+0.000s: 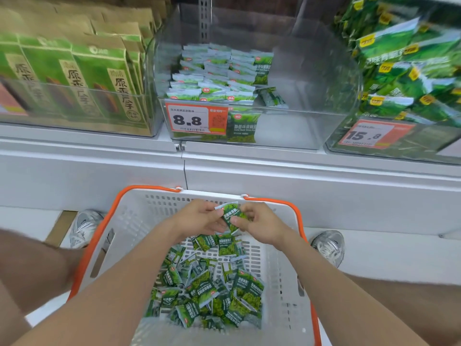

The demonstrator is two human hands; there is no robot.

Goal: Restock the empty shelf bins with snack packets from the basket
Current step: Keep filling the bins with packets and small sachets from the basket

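Observation:
A white basket with an orange rim [282, 283] stands on the floor between my feet, holding several small green snack packets [212, 288]. Above its far end, my left hand [199, 218] and my right hand [259, 224] both pinch one green snack packet [233, 217] between them. On the shelf above sits a clear plastic bin [299, 126] with the 8.8 price tag [197, 119]. Rows of the same packets [214, 78] fill its left half, and one loose packet [272, 97] lies toward the middle. The bin's right half is bare.
A clear bin of tall green and brown bags [74, 81] stands to the left. Another bin of larger green bags [409, 71], tagged 15.8, stands to the right. A white shelf ledge [274, 176] juts out between bins and basket. My shoes [84, 227] flank the basket.

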